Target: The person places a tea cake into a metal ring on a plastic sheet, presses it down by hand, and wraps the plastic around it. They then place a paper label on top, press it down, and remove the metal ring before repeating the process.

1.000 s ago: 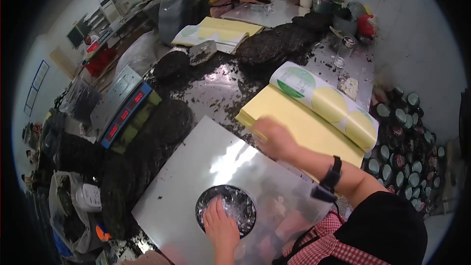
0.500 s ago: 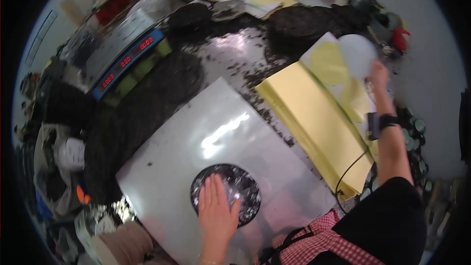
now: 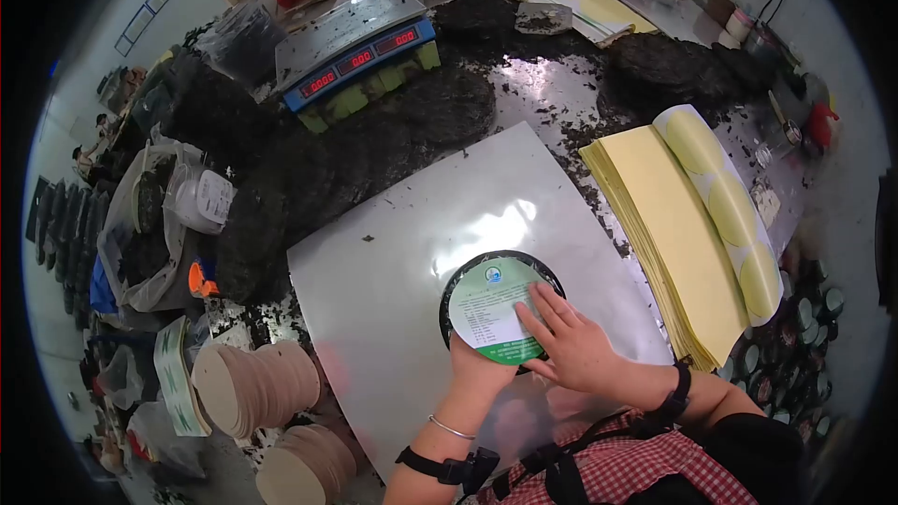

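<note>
Green-white label [image 3: 488,304] over dark round pack [image 3: 446,310], lower centre of frame; right hand [image 3: 578,353] laid flat on it, fingers spread; left hand [image 3: 479,369] partly hidden under label edge, can't tell grip. Best centre it, smooth outward.

I counted one round green-and-white label [image 3: 485,310], two tan disc stacks [image 3: 271,387], one blue-fronted scale [image 3: 351,31], three red readouts [image 3: 355,61].

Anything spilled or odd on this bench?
Yes: dark flakes lie scattered over the metal tabletop, loose outside the dark piles, apparently spilled. A dark speck also sits on the grey sheet, left of the label.
</note>
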{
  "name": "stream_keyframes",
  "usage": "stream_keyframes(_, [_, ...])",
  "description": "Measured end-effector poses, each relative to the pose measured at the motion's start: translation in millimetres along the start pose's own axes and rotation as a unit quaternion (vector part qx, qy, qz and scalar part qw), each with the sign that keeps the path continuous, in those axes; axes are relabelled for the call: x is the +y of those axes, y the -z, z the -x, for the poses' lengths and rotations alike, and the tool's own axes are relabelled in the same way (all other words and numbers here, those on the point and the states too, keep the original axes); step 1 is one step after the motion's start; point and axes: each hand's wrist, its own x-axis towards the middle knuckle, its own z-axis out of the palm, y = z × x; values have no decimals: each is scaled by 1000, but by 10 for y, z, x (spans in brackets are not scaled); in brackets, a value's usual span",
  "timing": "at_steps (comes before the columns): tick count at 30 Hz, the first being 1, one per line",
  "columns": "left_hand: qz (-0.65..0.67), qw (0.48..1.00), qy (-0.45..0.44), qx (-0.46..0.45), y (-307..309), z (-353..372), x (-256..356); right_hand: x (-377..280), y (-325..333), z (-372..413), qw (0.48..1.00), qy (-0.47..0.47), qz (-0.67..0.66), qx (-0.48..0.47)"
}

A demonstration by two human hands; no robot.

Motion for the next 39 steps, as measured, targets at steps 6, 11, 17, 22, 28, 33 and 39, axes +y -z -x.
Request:
stream_keyframes(6, [-198,979,-38,35,-13,41,139,-7,626,-565,996,85,-35,-7])
stream_keyframes(11, [-558,781,-212,-183,716,517,396,177,-40,-852,993,108,-18,-44])
stream_keyframes(17, [-407,849,-214,-261,1015,472,342,-113,-266,-730,986,166,1,-30])
stream_keyframes(22, [1,995,15,98,741,416,204,-390,-278,-626,987,152,-45,22])
stream_keyframes(28, [88,984,-14,154,664,285,45,-36,-61,14,933,307,-96,-159])
stream_keyframes(33, [230,946,-180,-143,-575,549,1029,46,-244,19,953,293,-78,-17])
stream_keyframes(39, [-400,841,15,365,19,538,323,76,454,1798,794,106,-595,62])
